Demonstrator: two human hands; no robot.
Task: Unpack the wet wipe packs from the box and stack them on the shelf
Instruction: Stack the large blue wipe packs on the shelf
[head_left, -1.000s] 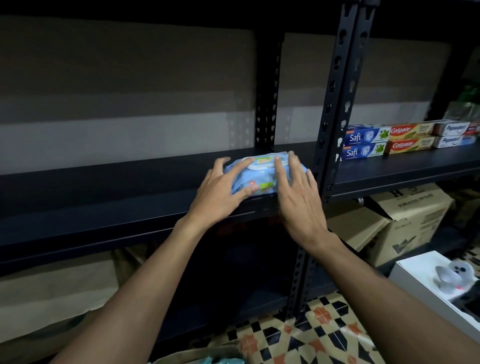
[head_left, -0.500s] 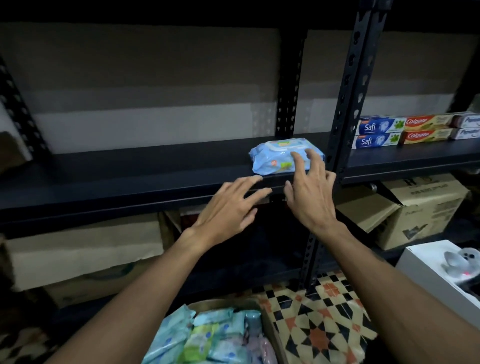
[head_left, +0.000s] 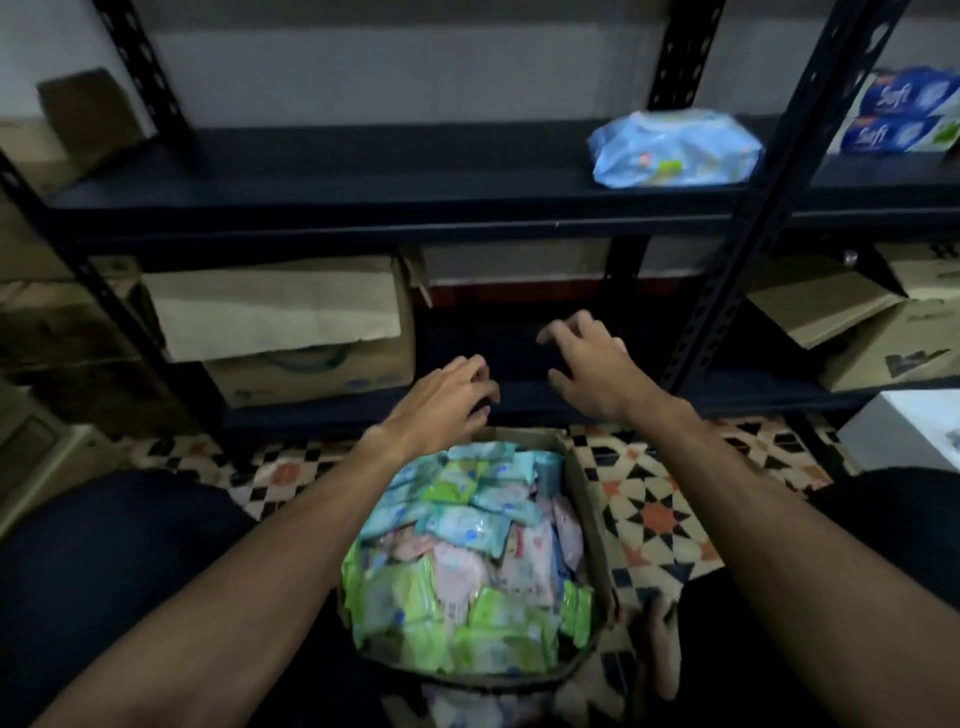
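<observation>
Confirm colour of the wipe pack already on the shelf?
Light blue, with small green and red print on its front; the wipe pack shows in the head view.

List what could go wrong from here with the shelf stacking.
1. The blue wipe pack lies alone, slightly skewed, near the shelf front; packs stacked on it may lean or slide off.
2. The box is crammed with loose, jumbled packs; the empty left hand or right hand might drag out extras.

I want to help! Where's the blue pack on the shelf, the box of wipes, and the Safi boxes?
blue pack (head_left: 675, 150), head view, middle of wrapper.
box of wipes (head_left: 589, 499), head view, right cardboard wall.
Safi boxes (head_left: 898, 117), head view, blue front faces.
</observation>
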